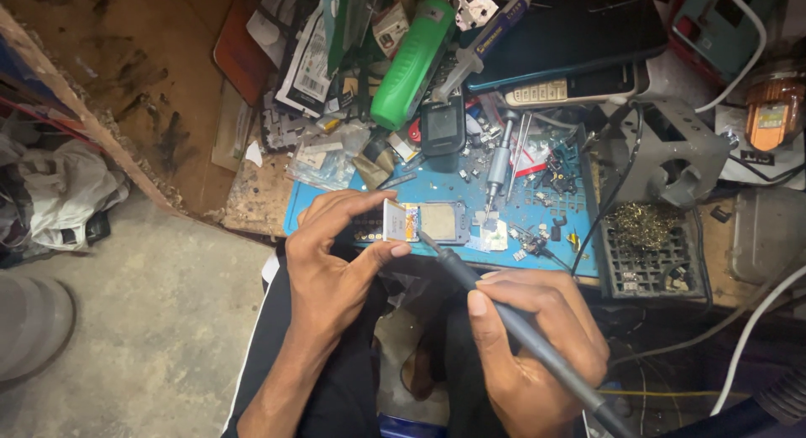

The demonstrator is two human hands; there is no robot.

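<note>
Small circuit module [420, 222] pinched at its edge in left hand [336, 262] grip, held steady over blue mat [437, 186]. Soldering iron [520, 329] gripped pen-style by right hand [537, 337], tip brought beside module's lower edge.

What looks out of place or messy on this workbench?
Loose small parts lie strewn over the blue mat. The left hand pinches a small circuit board while the right hand applies the soldering iron.

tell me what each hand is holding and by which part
Left hand pinches the small circuit module by its left edge; right hand grips the soldering iron along its dark handle.
</note>
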